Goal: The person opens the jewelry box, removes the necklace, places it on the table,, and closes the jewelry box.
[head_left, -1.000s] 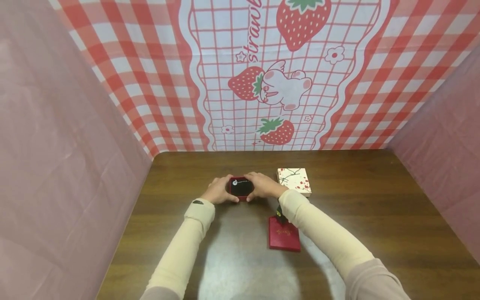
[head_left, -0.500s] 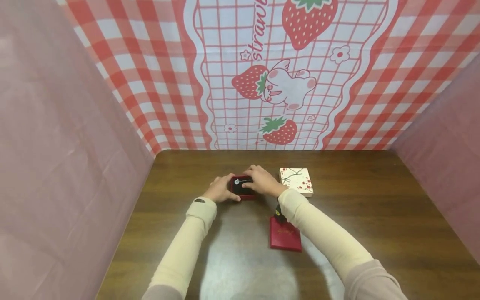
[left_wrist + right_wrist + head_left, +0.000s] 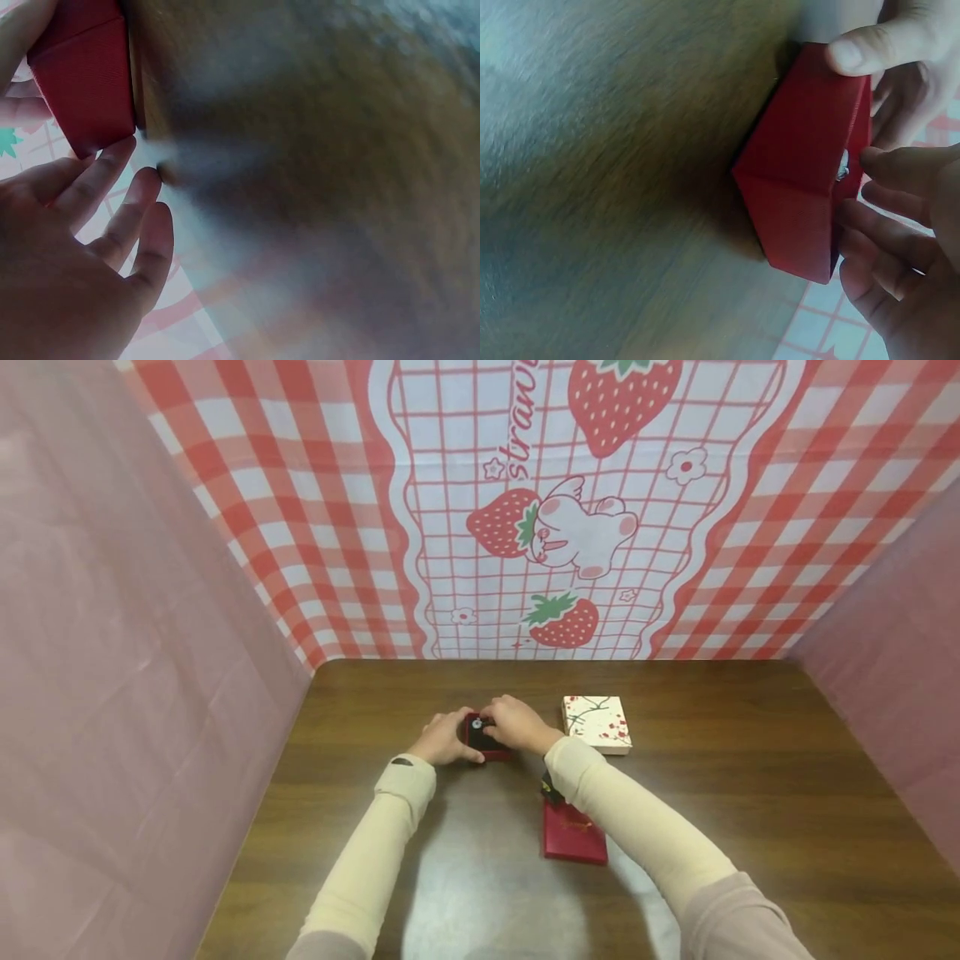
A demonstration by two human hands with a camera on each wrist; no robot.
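Observation:
A small red jewelry box (image 3: 489, 757) with a black insert sits at the middle back of the table. A silver necklace, whose round pendant (image 3: 477, 724) shows, lies on the insert. My left hand (image 3: 442, 739) grips the box's left end, thumb on the near wall, fingers behind it. Over the right end, my right hand (image 3: 517, 724) has its fingers curled into the box, thumb and index pinching close beside the pendant. In the right wrist view the pendant (image 3: 842, 166) shows just past the thumb tip. The right fingers hide the chain.
Nearer me lies a flat red lid (image 3: 573, 842) with gold lettering, partly under the right forearm. A white box (image 3: 597, 724) with a red blossom print stands right of the right hand. A strawberry-print cloth (image 3: 562, 527) hangs behind the wooden table (image 3: 750, 777).
My right hand has left the box's right wall and reached inside over the insert, its fingers curling in and covering the chain. My left hand has kept its hold on the box.

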